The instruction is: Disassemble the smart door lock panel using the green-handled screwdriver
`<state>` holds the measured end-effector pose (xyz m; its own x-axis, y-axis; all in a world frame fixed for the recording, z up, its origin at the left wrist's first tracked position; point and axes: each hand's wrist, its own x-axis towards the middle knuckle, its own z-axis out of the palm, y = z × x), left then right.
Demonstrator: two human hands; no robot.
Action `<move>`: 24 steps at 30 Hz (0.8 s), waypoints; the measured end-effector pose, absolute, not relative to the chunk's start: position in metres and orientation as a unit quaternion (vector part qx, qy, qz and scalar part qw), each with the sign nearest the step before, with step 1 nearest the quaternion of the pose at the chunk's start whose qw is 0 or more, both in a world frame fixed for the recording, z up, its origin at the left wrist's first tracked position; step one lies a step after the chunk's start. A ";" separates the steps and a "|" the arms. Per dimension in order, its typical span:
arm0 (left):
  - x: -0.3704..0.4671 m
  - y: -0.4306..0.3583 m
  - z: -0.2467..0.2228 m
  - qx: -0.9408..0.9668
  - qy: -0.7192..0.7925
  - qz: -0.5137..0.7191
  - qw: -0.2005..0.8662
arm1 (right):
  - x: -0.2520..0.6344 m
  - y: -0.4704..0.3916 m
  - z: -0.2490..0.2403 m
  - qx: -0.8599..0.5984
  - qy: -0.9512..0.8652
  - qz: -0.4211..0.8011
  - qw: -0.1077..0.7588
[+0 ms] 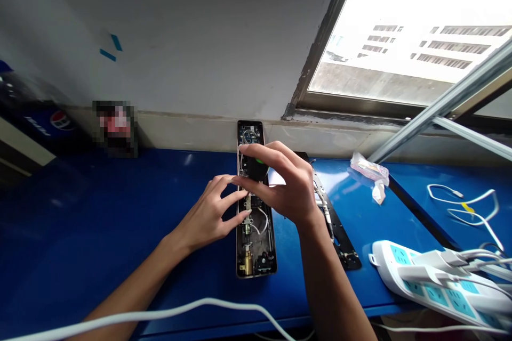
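A long, narrow open lock housing lies upright in my view on the blue table. Inside it are a circuit board, white wires, metal linkage and a brass cylinder. My right hand curls round a black screwdriver with a green patch, held over the housing's middle; its tip is hard to see. From the left, my left hand reaches over the housing's edge, thumb and fingers stretched apart at the metal linkage beneath the screwdriver. Whether its fingertips hold anything small is unclear.
A black perforated plate lies right of the housing, partly behind my right arm. A white power strip with several plugs sits at the right front. Plastic packaging and a coiled white cable lie farther back. Another white cable crosses the front.
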<state>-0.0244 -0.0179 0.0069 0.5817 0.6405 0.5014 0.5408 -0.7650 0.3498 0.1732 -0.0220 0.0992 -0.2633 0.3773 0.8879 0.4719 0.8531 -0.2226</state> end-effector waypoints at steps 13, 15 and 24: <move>-0.029 -0.015 0.013 0.884 0.336 0.309 0.102 | 0.172 -0.028 0.103 -0.257 -0.780 0.092 0.563; -0.030 -0.014 0.013 0.882 0.339 0.310 0.103 | 0.173 -0.027 0.100 -0.272 -0.758 0.047 0.591; -0.034 -0.015 0.019 0.889 0.347 0.281 0.099 | 0.173 -0.029 0.101 -0.235 -0.766 0.131 0.584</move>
<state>-0.0339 -0.0150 0.0189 0.6019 0.6723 0.4309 0.5607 -0.7401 0.3714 0.1729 -0.0289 0.1013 -0.2066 0.5132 0.8330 0.2070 0.8551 -0.4754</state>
